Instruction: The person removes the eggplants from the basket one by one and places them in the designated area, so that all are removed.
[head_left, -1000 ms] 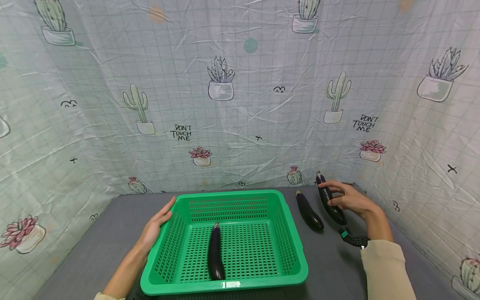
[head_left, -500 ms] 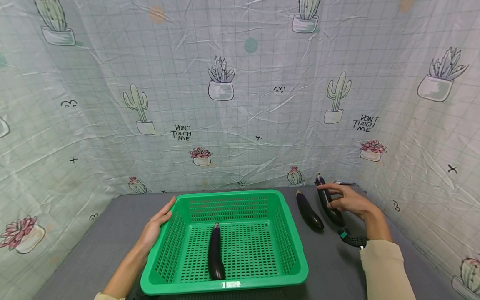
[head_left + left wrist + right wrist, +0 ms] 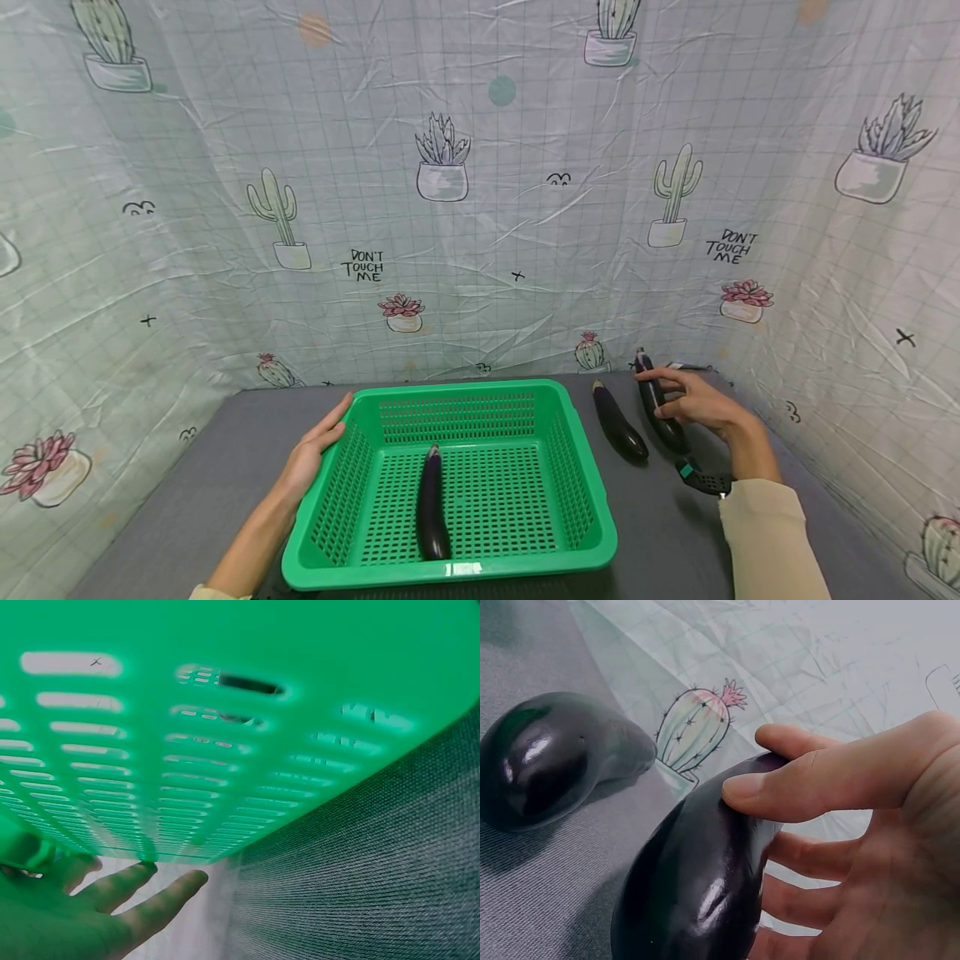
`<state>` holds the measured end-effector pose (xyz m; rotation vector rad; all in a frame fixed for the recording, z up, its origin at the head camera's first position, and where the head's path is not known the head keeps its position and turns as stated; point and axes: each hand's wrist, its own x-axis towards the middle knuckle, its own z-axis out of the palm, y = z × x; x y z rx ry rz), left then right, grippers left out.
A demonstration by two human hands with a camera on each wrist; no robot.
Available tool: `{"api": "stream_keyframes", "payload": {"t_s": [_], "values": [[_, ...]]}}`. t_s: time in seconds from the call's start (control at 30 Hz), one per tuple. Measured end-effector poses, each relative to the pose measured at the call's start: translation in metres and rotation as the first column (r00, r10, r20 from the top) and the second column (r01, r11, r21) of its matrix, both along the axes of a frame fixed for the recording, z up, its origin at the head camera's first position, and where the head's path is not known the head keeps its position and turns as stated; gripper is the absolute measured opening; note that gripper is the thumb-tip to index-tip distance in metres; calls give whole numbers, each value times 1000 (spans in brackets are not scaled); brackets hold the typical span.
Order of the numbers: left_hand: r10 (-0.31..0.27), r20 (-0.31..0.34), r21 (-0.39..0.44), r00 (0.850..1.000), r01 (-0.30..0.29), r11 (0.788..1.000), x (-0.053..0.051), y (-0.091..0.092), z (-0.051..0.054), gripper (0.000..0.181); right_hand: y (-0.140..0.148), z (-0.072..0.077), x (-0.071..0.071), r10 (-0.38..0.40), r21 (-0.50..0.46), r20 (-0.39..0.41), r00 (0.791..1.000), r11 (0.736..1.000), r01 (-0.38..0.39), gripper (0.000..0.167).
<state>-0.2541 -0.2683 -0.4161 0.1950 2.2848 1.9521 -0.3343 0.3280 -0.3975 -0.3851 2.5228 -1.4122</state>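
In the head view my right hand grips a long dark-purple eggplant at the table's right side. Thumb and fingers lie on opposite sides of this eggplant in the right wrist view. A second eggplant lies on the table just left of it. My left hand rests against the left side of a green plastic basket, its fingers stretched along the wall. Those fingers look straight in the left wrist view. Inside the basket lies another eggplant, lengthwise on the slotted floor.
A grey cloth-covered table carries everything. Behind and at both sides hangs a cactus-print curtain. A small dark, thin item lies at the back right, partly behind my right hand; its kind is unclear.
My right hand and the eggplant it grips have shifted very slightly toward me. The left hand, the basket and the other eggplants have stayed in place.
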Motion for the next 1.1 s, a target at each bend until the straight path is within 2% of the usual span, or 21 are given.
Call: {"api": "stream_keyframes", "payload": {"t_s": [0.37, 0.8, 1.1], "values": [[-2, -3, 11, 1000, 2, 1000, -1, 0, -1, 60, 1, -6, -3, 7, -1, -4, 1000, 1000, -7, 70], [-11, -4, -34, 1000, 11, 999, -1, -1, 0, 60, 2, -11, -5, 52, 11, 9, 999, 999, -52, 74], [-4, -20, -26, 1000, 3, 1000, -2, -1, 0, 60, 1, -14, -4, 39, 19, 16, 999, 999, -39, 73]]}}
